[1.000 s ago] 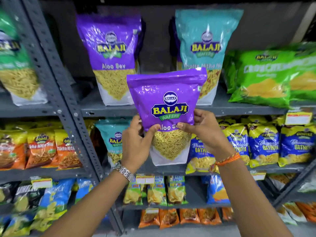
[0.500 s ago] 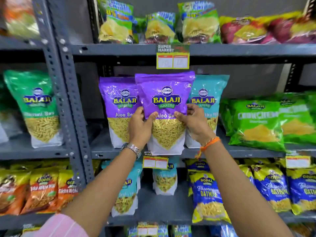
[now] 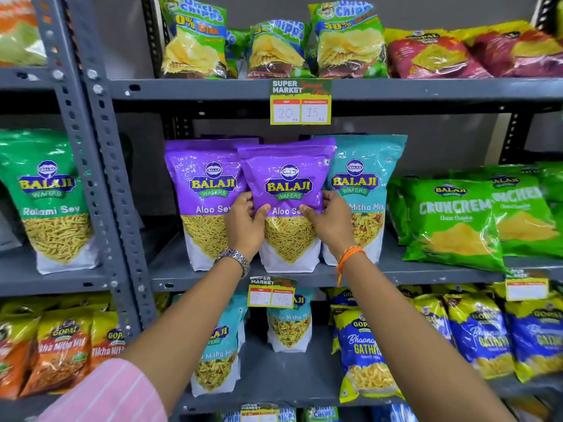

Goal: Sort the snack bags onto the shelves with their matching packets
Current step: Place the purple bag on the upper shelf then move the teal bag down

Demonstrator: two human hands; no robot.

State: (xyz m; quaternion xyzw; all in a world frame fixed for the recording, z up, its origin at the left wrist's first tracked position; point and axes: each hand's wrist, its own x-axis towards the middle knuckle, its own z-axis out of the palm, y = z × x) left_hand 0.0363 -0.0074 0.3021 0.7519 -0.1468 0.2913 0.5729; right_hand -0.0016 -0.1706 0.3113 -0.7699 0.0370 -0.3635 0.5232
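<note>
A purple Balaji Aloo Sev bag (image 3: 288, 169) stands upright on the middle shelf (image 3: 396, 274), its base on the shelf edge. My left hand (image 3: 245, 225) grips its left side and my right hand (image 3: 330, 222) its right side. It sits between another purple Aloo Sev bag (image 3: 204, 190) on its left and a teal Mitha Mix bag (image 3: 362, 184) on its right, overlapping both.
Green Crunchem bags (image 3: 454, 220) lie at the right of the same shelf. A green Ratlami Sev bag (image 3: 48, 196) stands in the left bay beyond the grey upright (image 3: 100, 166). Chips bags fill the shelf above, teal and blue bags the shelf below.
The purple bag has been lifted from below the shelf up onto the middle shelf and pushed in between the purple and teal bags. Both hands kept their grip.
</note>
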